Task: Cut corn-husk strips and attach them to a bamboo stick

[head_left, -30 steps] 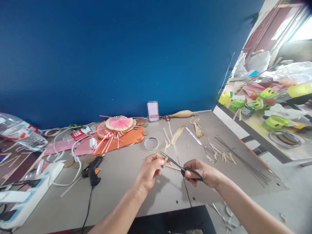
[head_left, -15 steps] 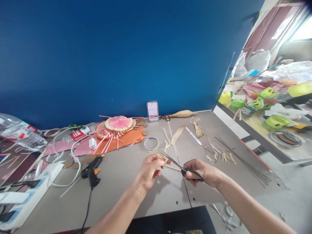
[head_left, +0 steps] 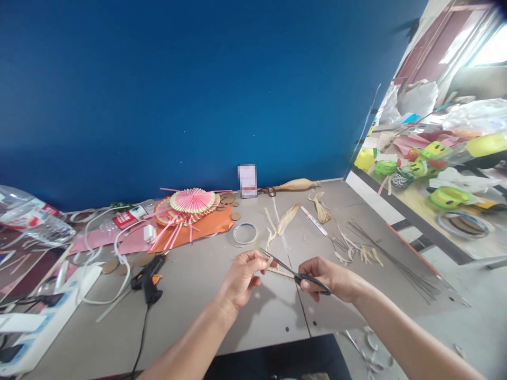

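Note:
My left hand (head_left: 241,277) is pinched shut on a small pale strip of dried husk (head_left: 268,262) above the grey table (head_left: 198,316). My right hand (head_left: 328,278) grips black-handled scissors (head_left: 295,272), whose blades reach left and close around the strip just beside my left fingertips. More husk strips (head_left: 284,221) lie on the table just beyond my hands.
A black glue gun (head_left: 148,272) with its cord lies to the left. Pink paper fans (head_left: 190,203) on orange paper sit at the back, near a tape ring (head_left: 244,233). Thin wires (head_left: 396,258) and husk scraps lie to the right. A power strip (head_left: 47,311) is at far left.
The scissor blades have narrowed a little on the strip. Both hands have stayed almost in place.

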A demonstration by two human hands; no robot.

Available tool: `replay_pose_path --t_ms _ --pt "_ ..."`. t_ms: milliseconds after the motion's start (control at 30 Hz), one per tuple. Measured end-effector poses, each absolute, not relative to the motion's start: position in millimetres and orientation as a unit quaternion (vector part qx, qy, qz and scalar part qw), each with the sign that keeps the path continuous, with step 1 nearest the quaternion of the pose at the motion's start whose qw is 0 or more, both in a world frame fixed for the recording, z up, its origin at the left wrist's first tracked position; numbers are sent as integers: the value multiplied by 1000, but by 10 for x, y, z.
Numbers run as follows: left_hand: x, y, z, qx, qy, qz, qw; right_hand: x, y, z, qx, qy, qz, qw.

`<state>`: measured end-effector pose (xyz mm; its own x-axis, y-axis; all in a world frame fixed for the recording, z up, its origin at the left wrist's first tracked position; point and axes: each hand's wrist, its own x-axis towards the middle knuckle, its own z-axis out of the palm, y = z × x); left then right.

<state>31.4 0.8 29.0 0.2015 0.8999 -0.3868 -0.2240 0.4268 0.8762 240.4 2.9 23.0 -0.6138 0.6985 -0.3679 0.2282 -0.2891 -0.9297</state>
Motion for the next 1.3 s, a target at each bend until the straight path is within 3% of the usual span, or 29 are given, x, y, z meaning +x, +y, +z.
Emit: replay_pose_path --t_ms 1300 --pt "242 56 302 370 477 343 719 2424 -4 210 -438 -581 667 160"
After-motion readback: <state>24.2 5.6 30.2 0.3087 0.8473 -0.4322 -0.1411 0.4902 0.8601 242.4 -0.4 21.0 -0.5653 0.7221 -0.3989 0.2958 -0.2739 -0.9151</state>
